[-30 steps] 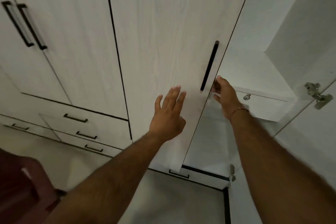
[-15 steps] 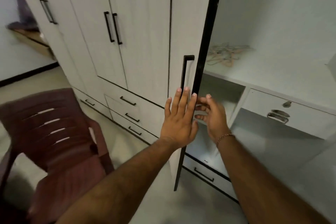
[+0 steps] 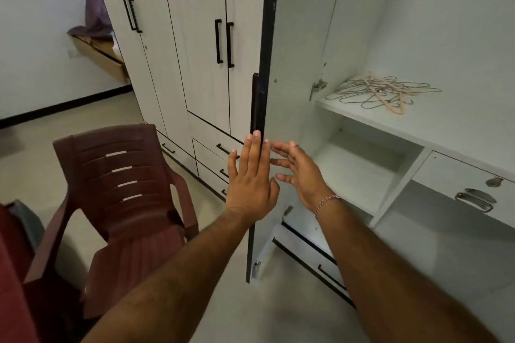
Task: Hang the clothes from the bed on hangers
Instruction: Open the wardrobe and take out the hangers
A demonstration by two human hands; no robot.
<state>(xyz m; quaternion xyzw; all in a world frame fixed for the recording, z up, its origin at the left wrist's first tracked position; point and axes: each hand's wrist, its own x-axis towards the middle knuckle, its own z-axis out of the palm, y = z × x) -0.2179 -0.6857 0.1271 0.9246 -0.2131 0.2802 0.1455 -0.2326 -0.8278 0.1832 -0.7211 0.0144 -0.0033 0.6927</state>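
Note:
A tangled pile of wire and plastic hangers (image 3: 383,91) lies on a white shelf (image 3: 362,117) inside the open wardrobe. The wardrobe door (image 3: 295,36) stands edge-on toward me, its black handle (image 3: 255,103) on the outer side. My left hand (image 3: 250,175) lies flat with straight fingers against the door's outer face, just below the handle. My right hand (image 3: 299,172) hovers open on the inner side of the door, fingers spread, holding nothing. No clothes or bed are in view.
A maroon plastic chair (image 3: 119,198) stands close on the left, beside the closed wardrobe doors (image 3: 200,36). Inside the wardrobe a drawer with a metal handle (image 3: 473,198) sits at the right. A wooden ledge with purple cloth (image 3: 94,36) hangs on the far left wall.
The door has swung wide open, now edge-on to me, revealing the hangers on the shelf. My right hand let go of the door's edge and opened. My left hand stayed flat on the door.

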